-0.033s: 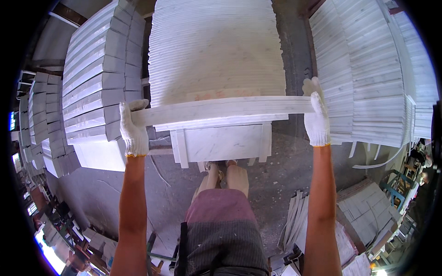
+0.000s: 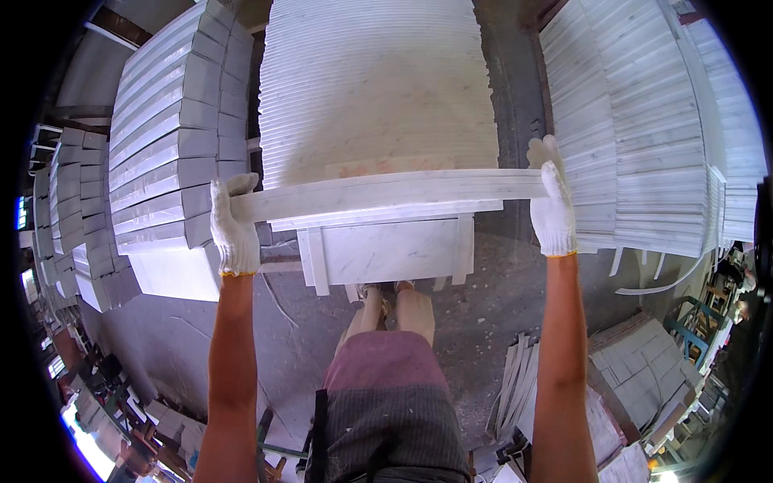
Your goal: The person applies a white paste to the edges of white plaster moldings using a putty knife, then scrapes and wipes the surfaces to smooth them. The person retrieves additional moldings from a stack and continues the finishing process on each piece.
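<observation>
I hold a long white marble slab (image 2: 386, 193) level in front of me, one end in each hand. My left hand (image 2: 235, 229), in a white knit glove, grips its left end. My right hand (image 2: 551, 205), also gloved, grips its right end. The slab hangs at the near edge of a tall stack of thin white marble slabs (image 2: 374, 88). Under it stand shorter white marble pieces (image 2: 386, 251) on edge. My feet (image 2: 394, 310) are just below those pieces on the concrete floor.
A stack of grey-white stone slabs (image 2: 173, 137) stands to the left, with more rows (image 2: 68, 209) beyond it. Another big white stack (image 2: 636, 129) fills the right. Loose tiles and strips (image 2: 636, 378) lie at the lower right. The floor (image 2: 298, 322) is rough concrete.
</observation>
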`<state>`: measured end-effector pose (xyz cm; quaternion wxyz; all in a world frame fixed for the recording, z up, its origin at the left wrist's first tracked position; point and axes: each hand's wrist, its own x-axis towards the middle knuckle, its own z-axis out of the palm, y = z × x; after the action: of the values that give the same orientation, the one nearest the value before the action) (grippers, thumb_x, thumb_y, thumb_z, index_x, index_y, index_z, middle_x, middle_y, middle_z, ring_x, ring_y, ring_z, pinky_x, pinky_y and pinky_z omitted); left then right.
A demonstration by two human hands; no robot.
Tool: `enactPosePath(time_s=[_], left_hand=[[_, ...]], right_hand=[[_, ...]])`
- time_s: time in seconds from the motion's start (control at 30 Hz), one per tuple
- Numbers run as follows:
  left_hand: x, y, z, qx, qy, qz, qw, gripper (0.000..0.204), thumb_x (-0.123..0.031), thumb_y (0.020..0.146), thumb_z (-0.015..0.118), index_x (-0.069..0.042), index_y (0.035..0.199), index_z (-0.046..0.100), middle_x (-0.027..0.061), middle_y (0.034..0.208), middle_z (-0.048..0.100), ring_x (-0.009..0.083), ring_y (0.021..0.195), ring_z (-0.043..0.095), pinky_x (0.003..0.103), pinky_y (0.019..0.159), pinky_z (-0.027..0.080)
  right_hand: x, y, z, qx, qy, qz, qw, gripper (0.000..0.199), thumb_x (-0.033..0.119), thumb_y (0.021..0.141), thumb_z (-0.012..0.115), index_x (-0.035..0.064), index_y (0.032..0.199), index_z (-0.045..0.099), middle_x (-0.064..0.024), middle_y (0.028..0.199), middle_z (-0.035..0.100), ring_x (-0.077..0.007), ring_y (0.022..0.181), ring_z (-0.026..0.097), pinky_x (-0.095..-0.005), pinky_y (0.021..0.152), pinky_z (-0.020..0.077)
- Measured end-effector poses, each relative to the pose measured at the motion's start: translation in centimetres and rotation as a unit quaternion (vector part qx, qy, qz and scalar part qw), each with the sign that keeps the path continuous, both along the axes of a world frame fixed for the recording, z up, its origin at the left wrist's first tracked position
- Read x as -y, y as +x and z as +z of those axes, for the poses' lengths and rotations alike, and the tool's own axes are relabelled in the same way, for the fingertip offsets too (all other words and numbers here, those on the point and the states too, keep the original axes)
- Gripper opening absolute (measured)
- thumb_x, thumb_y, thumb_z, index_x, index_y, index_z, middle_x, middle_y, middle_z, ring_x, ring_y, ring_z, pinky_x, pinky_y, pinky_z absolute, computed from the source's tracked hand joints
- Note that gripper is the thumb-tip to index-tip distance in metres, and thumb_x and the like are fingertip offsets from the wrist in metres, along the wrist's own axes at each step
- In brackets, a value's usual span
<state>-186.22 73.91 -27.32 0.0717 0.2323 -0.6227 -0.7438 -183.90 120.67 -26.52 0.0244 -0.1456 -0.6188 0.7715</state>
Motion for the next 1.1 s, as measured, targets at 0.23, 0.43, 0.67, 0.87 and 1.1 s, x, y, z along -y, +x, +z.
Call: enactPosePath(time_s=[0.23,0.43,0.67,0.87,1.1], left_hand=[[0.5,0.3,-0.8,-0.022,0.009,-0.010,1.000,0.046,-0.044,0.101,0.052,-0.001,0.104,0.067,0.0140,0.109,0.068,0.0233,0.108,0.059,0.039,0.099,0.042],[0.2,0.1,-0.1,0.039,0.019,0.034,0.998,0.044,-0.042,0.098,0.058,0.000,0.093,0.069,0.0156,0.097,0.070,0.0239,0.096,0.064,0.040,0.094,0.046],[0.5,-0.1,-0.6,0.035,0.021,0.048,0.998,0.046,-0.045,0.095,0.062,0.000,0.088,0.068,0.0161,0.094,0.069,0.0234,0.089,0.064,0.039,0.087,0.049],[0.6,-0.1,-0.8,0.048,0.016,0.037,0.998,0.049,-0.046,0.096,0.059,0.002,0.090,0.068,0.0164,0.094,0.068,0.0241,0.092,0.063,0.039,0.090,0.048],[1.1,0.4,-0.4,0.036,0.119,0.052,0.991,0.067,-0.058,0.098,0.046,0.005,0.101,0.067,0.0213,0.109,0.067,0.0296,0.105,0.061,0.042,0.101,0.044]], right_hand=[[-1.0,0.0,-0.5,0.003,-0.023,0.017,1.000,0.065,0.035,0.097,0.060,0.0034,0.149,0.037,-0.0169,0.152,0.040,-0.0246,0.144,0.031,-0.0393,0.119,0.0197],[-0.8,0.2,-0.7,-0.003,-0.022,-0.010,1.000,0.058,0.031,0.098,0.059,0.0035,0.146,0.043,-0.0176,0.149,0.044,-0.0236,0.143,0.035,-0.0373,0.119,0.0219],[-1.3,2.5,-5.5,0.025,-0.242,-0.130,0.961,0.066,0.050,0.105,0.033,0.0004,0.149,0.034,-0.0146,0.153,0.039,-0.0271,0.142,0.034,-0.0391,0.119,0.0258],[-1.4,1.3,-8.4,0.014,-0.202,-0.161,0.966,0.066,0.049,0.105,0.035,-0.0040,0.144,0.041,-0.0150,0.143,0.051,-0.0230,0.128,0.049,-0.0367,0.110,0.0341],[-0.1,-0.4,-8.7,-0.085,-0.166,-0.129,0.974,0.051,0.041,0.105,0.035,-0.0021,0.106,0.062,-0.0163,0.107,0.067,-0.0254,0.095,0.063,-0.0394,0.092,0.0480]])
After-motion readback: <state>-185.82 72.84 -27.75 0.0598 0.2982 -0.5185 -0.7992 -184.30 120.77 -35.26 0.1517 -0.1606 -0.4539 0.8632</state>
